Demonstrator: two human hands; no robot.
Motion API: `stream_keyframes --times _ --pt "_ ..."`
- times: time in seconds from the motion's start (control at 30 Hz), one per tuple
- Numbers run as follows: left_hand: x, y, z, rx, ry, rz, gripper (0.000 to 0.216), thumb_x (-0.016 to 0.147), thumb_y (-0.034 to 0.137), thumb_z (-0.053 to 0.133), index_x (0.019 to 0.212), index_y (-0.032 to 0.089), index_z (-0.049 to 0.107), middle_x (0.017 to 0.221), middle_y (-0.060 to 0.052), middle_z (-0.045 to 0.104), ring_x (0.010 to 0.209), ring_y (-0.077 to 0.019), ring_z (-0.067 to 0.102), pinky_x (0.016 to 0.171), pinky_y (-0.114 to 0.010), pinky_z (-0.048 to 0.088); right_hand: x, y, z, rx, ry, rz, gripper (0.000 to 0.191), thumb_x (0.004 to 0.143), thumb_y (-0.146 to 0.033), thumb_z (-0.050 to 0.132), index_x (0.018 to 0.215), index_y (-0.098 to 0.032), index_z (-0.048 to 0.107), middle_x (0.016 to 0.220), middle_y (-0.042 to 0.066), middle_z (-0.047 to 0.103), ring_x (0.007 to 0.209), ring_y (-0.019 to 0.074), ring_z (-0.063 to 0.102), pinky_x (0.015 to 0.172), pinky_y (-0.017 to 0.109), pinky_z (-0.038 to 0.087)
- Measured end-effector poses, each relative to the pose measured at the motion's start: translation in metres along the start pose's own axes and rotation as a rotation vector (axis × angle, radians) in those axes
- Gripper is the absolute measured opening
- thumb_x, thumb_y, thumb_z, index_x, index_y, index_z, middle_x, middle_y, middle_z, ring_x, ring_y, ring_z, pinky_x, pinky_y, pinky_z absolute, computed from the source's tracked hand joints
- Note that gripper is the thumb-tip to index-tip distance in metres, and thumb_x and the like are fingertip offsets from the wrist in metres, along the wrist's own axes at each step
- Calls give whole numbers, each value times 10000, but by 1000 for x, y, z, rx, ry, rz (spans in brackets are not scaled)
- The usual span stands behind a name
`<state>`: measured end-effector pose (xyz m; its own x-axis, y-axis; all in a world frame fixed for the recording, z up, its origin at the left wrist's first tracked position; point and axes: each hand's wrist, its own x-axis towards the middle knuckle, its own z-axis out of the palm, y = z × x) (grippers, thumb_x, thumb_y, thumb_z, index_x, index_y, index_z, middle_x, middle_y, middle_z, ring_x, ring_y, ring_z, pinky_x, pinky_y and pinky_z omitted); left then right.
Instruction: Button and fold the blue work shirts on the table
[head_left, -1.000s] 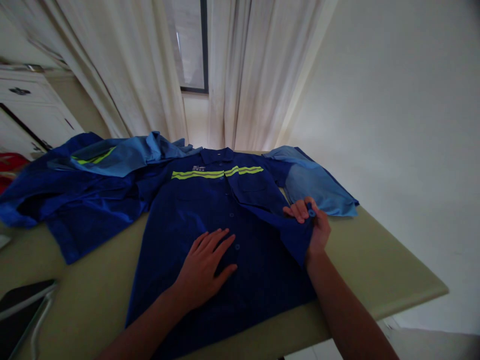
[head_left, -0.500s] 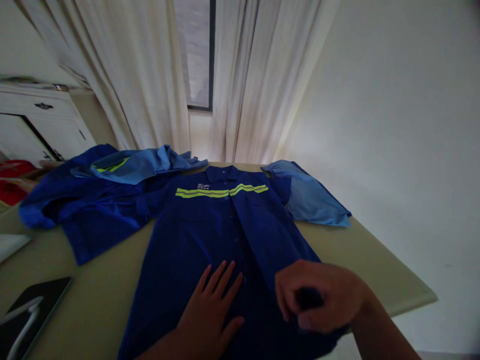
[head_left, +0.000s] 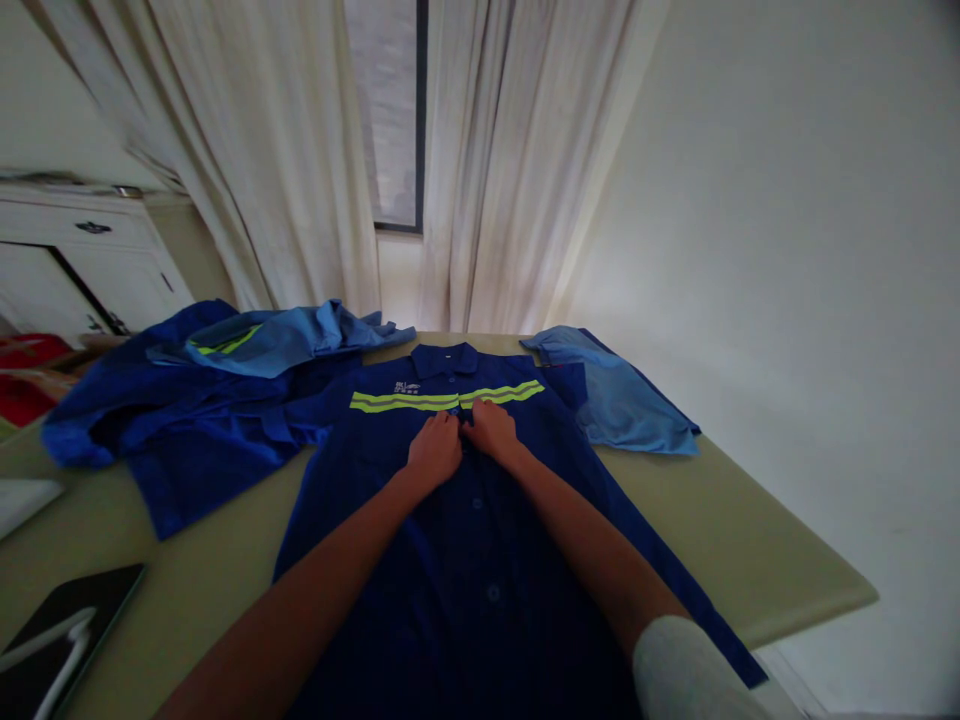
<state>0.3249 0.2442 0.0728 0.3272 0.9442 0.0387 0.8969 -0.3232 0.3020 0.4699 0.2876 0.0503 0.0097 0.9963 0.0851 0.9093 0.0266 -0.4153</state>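
Dark-blue work shirt (head_left: 480, 550) lies front up on the table (head_left: 757, 540), collar toward the curtains (head_left: 277, 190). The person's hands meet at its front placket, just below the yellow-green reflective stripe (head_left: 405, 403). Right hand (head_left: 491, 430) pinches the placket edge. Left hand (head_left: 437, 448) curls just beside it, fingertips hidden; cannot tell whether it grips cloth. Light-blue garment (head_left: 630, 405) near the shirt's far right side.

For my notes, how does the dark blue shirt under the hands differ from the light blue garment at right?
The dark blue shirt lies spread wide; the light blue garment lies compact. The shirt shows a yellow-green band; the garment shows none. Both lie on the table.
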Motion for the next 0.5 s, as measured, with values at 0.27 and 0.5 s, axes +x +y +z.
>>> stream_keyframes --times 0.27,0.5 --pt "49 -15 24 -38 38 -163 289 1041 348 471 1238 238 651 1327 -124 603 1069 -297 714 856 -419 561 29 31 20 395 118 -33 197 898 -218 522 1002 -194 688 940 56 751 862 209 700 789 302 536" --pt "49 -26 40 -120 129 -128 256 1034 343 509 1239 282 650 1296 -67 611 1044 -231 697 814 -336 556 35 48 32 845 203 -124 195 842 -316 588 989 -205 651 861 24 690 789 190 622 759 292 507"
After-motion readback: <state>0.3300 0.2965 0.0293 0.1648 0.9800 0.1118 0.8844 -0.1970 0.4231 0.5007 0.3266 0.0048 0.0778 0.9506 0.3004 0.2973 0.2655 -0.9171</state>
